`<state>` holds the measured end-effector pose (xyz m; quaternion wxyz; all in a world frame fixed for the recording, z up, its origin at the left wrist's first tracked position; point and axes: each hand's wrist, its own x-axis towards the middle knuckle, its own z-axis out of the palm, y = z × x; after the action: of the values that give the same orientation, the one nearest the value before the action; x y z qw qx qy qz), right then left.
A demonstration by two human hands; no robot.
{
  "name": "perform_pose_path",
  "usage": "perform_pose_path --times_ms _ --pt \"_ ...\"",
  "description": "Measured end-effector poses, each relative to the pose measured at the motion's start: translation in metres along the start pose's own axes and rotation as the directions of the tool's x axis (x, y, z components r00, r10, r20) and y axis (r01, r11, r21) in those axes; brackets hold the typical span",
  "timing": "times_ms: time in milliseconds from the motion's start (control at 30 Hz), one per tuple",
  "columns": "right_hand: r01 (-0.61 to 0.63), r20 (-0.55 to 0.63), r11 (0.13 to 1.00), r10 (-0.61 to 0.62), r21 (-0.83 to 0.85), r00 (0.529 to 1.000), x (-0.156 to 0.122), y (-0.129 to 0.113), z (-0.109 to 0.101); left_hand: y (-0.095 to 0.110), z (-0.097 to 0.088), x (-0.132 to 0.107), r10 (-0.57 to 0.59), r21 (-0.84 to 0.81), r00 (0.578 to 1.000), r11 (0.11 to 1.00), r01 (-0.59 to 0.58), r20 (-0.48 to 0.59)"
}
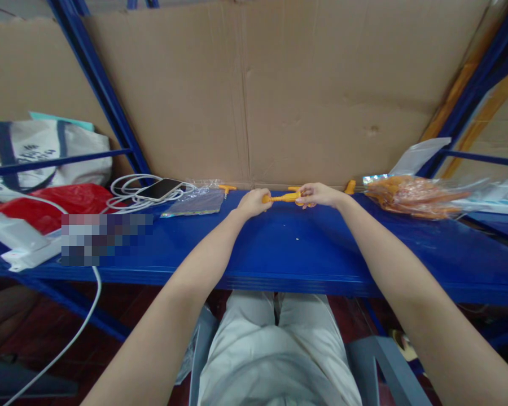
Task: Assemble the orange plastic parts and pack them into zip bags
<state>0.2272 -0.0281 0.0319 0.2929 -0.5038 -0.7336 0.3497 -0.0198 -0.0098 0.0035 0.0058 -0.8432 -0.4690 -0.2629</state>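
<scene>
A yellow-orange plastic piece with a ridged, screw-like shaft [283,198] spans the gap between my hands above the blue shelf. My left hand [254,203] is closed around its left end, where a rounded tip shows at the fingers. At the wider right end, which has loop-like parts, my right hand [317,195] pinches it. Behind my left hand lies a small orange T-shaped handle tool [227,189] with a metal shaft. Another small orange piece [350,187] stands by the back board, just beyond my right wrist.
A blue metal shelf [296,254] holds a plastic bag of orange parts [415,195] at right. Left are a flat clear packet [195,202], a phone [160,189] on coiled white cable, a power strip [29,251], a red bag [68,204] and a tote [84,155]. Cardboard [279,96] rises behind.
</scene>
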Motion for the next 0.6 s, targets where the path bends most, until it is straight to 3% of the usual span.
perform_pose_path --times_ms 367,600 --pt "0.026 0.033 0.996 -0.023 -0.085 0.999 -0.0020 -0.0008 -0.0047 -0.0006 0.0013 0.0007 0.031 0.015 0.999 0.999 -0.031 -0.020" --pt "-0.040 0.025 0.999 0.041 -0.020 0.999 -0.0031 -0.0027 -0.0016 -0.0030 0.0030 0.0015 0.056 -0.014 0.998 0.998 -0.056 -0.029"
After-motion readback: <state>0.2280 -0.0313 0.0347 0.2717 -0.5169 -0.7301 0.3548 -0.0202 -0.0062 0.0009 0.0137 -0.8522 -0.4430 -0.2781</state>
